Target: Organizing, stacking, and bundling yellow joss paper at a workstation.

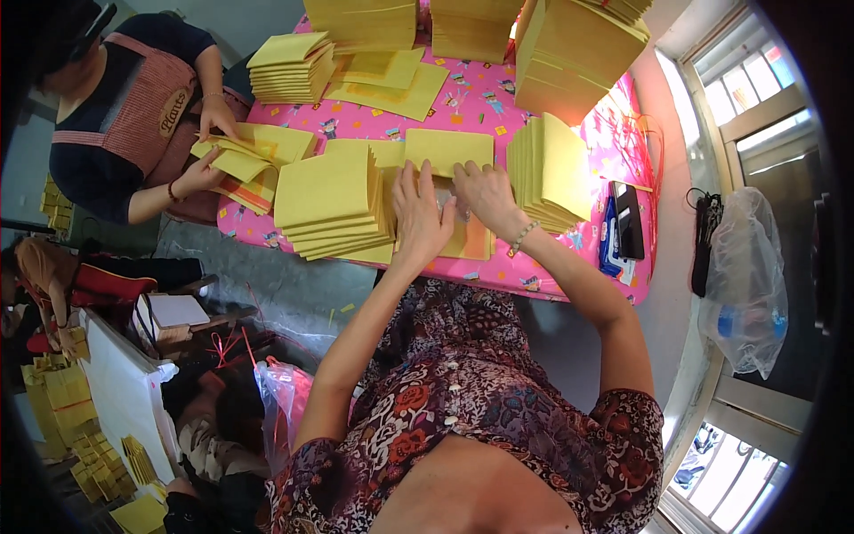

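In front of me a sheet of yellow paper is partly folded on the table, its near edge under my fingers. My left hand grips that edge at the left, thumb apart on the near side. At its right my right hand, with a beaded bracelet on the wrist, holds the same edge with curled fingers. Beneath the hands lies more yellow paper with an orange patch. A stack of folded yellow paper stands beside my left hand, another yellow stack beside my right.
The table has a pink patterned cover. Tall yellow stacks stand at its far side. A phone lies at the right edge. At the left a co-worker handles yellow paper. A clear plastic bag hangs at the right.
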The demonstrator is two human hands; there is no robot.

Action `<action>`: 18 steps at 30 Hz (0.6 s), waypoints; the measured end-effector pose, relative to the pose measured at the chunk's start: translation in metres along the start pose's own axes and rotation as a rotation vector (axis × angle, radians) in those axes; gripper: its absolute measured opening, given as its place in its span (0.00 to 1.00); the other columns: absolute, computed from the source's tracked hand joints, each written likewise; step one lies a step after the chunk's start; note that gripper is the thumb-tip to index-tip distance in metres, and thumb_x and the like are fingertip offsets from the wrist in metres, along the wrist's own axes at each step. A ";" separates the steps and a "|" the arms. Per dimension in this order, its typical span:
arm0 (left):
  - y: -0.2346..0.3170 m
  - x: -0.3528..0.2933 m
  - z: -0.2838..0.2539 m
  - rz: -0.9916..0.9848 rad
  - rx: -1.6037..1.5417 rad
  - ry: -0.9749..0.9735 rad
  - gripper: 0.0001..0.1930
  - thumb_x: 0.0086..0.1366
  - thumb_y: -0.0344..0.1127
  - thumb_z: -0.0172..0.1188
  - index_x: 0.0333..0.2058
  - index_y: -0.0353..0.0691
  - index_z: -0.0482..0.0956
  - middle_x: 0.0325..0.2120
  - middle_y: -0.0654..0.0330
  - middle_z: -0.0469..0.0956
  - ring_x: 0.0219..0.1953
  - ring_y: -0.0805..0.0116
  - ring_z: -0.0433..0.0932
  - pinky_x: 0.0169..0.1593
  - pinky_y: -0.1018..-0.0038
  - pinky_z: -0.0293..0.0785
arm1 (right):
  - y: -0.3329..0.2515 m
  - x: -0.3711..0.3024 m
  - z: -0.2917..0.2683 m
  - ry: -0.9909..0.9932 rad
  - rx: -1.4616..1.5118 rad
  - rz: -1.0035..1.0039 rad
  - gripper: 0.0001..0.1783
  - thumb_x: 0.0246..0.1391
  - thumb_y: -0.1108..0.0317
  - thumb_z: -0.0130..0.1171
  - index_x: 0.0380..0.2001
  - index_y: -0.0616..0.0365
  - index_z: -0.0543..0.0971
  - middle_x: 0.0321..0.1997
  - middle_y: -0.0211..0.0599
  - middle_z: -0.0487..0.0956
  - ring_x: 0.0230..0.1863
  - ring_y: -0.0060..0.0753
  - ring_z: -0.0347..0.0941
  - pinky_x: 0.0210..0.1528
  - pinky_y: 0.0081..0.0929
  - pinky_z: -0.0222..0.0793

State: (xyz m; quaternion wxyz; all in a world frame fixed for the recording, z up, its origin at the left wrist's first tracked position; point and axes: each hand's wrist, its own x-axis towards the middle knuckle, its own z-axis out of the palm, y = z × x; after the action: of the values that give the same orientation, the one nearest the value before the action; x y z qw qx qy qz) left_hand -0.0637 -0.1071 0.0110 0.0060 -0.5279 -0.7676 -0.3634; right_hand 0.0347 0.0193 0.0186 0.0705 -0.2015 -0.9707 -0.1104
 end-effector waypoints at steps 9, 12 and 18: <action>0.010 0.047 0.023 -0.820 -1.220 0.083 0.42 0.63 0.45 0.64 0.63 0.30 0.49 0.44 0.55 0.71 0.33 0.71 0.76 0.33 0.75 0.77 | 0.000 -0.002 -0.023 0.258 0.161 0.129 0.08 0.50 0.65 0.58 0.32 0.54 0.73 0.29 0.35 0.75 0.34 0.38 0.76 0.39 0.35 0.69; -0.002 0.059 0.029 -0.759 -1.308 0.142 0.27 0.62 0.35 0.63 0.55 0.33 0.63 0.40 0.57 0.75 0.36 0.71 0.78 0.33 0.75 0.77 | -0.003 -0.006 -0.032 0.285 0.172 0.086 0.14 0.50 0.65 0.59 0.41 0.56 0.76 0.32 0.35 0.76 0.37 0.38 0.74 0.42 0.35 0.69; 0.019 0.065 -0.033 -0.589 -1.275 0.264 0.17 0.61 0.28 0.58 0.49 0.33 0.70 0.43 0.57 0.76 0.41 0.70 0.77 0.41 0.72 0.78 | -0.001 -0.002 -0.086 0.484 0.320 0.027 0.21 0.46 0.68 0.62 0.46 0.57 0.75 0.41 0.39 0.76 0.45 0.39 0.74 0.51 0.37 0.69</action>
State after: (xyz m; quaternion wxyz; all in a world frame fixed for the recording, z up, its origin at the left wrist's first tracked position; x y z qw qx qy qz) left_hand -0.0890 -0.0703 0.0718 -0.3092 -0.1512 -0.5093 -0.7887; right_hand 0.0438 -0.0029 0.1010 0.3326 -0.1685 -0.9279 0.0003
